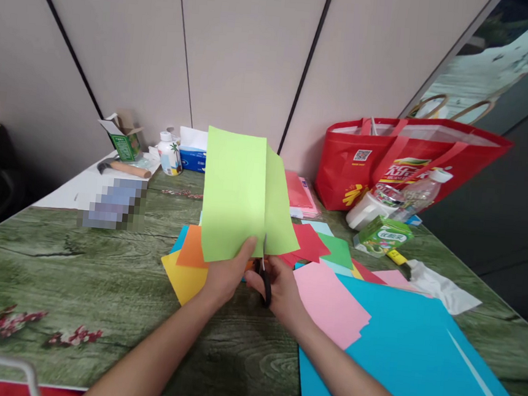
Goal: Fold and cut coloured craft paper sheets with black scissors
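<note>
A light green sheet of paper point(234, 189), creased down its length, stands raised above the table. My left hand point(230, 272) is closed on its lower edge, the thumb lying on the front face. In my right hand point(282, 289) is a pair of scissors point(265, 284) with black handles. Their blades point upward and meet the paper's bottom edge near the crease. Behind and below my hands lie an orange sheet point(192, 250) and a yellow sheet point(183, 277). To the right, a pink sheet point(329, 299) rests on a large blue sheet point(398, 351).
A red shopping bag point(341, 161) stands at the back right, with a plastic bottle point(421, 196) and a green box point(383, 236) before it. At the back left are a hammer point(130, 169), a white bottle point(169, 156) and a tissue box point(192, 158). Red sheets point(309, 242) lie mid-table.
</note>
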Available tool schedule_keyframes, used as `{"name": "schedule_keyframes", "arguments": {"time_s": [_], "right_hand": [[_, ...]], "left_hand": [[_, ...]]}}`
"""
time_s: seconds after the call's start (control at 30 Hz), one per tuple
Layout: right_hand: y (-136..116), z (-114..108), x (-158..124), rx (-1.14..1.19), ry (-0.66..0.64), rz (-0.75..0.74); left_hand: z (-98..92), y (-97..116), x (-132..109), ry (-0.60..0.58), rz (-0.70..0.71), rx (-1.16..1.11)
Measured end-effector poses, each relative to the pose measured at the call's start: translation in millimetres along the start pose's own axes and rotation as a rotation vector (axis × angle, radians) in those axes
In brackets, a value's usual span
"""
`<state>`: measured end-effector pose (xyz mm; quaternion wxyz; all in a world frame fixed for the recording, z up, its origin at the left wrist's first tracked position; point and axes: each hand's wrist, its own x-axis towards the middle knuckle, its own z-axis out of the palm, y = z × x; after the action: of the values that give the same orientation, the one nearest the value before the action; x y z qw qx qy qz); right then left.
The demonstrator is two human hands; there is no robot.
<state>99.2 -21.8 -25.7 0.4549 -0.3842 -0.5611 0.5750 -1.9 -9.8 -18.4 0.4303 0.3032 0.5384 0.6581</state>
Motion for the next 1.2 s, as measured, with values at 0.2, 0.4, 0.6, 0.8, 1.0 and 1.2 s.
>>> {"name": "schedule_keyframes", "arguments": {"time_s": [0.2, 0.4, 0.6, 0.8, 1.0, 1.2], "right_hand": [[1.5, -0.3, 1.0, 0.002, 0.013, 0.007], [4.5, -0.5, 1.4, 0.023, 0.002, 0.002], [6.3, -1.1, 1.1, 0.037, -0.008, -0.002], [5.8, -0.4, 1.0, 0.052, -0.013, -0.008], [7.3, 0.2, 1.6, 0.063, -0.022, -0.019], [8.1, 0.1, 1.6, 0.091, 0.002, 0.000]], "left_hand": [[-1.2, -3.9, -0.1, -0.025, 0.022, 0.004], [-1.8, -6.3, 0.4, -0.050, 0.033, -0.011], [-2.4, -7.0, -0.2, -0.039, 0.049, -0.016], [-2.7, -9.6, 0.5, -0.040, 0.041, -0.005], [-1.1, -6.8, 0.4, -0.009, 0.040, -0.002], [-1.9, -8.9, 1.7, -0.012, 0.034, -0.006]]}}
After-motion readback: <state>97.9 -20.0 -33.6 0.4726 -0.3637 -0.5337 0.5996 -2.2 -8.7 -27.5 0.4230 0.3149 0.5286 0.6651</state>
